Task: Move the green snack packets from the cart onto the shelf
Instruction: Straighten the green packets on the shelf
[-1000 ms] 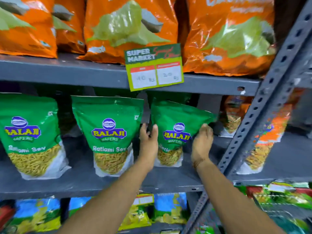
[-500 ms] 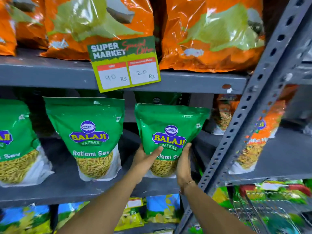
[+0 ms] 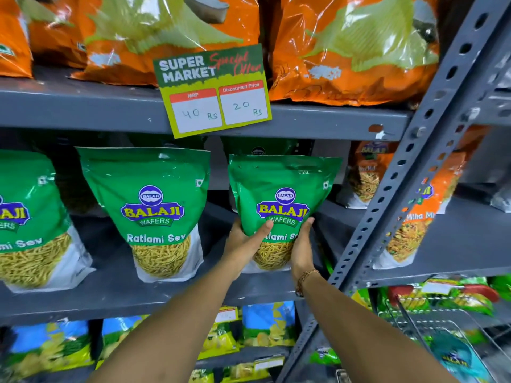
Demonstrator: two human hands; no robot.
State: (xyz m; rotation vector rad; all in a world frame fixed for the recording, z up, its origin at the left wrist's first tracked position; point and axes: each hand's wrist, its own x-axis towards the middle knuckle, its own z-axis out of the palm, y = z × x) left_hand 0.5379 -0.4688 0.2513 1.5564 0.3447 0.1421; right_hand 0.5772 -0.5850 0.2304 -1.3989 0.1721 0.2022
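Three packets (image 3: 282, 200) stand side by side on the shelf (image 3: 116, 297), the price card (image 3: 213, 91) above them.

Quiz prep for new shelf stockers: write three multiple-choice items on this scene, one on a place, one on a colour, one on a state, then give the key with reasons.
1. Where does the price card hang?
A. On the front edge of the upper shelf
B. On the bottom shelf
C. On the cart

2. What colour are the packets on the upper shelf?
A. Blue
B. Orange
C. Purple

3. How is the right-hand green packet held?
A. Lying flat, untouched
B. Pinched by one hand at its top
C. Upright, with the left hand and right hand on its lower sides

Key: 1 A, the card sits on the grey edge below the orange bags. 2 B, they show orange foil. 3 C, fingers wrap both lower sides.
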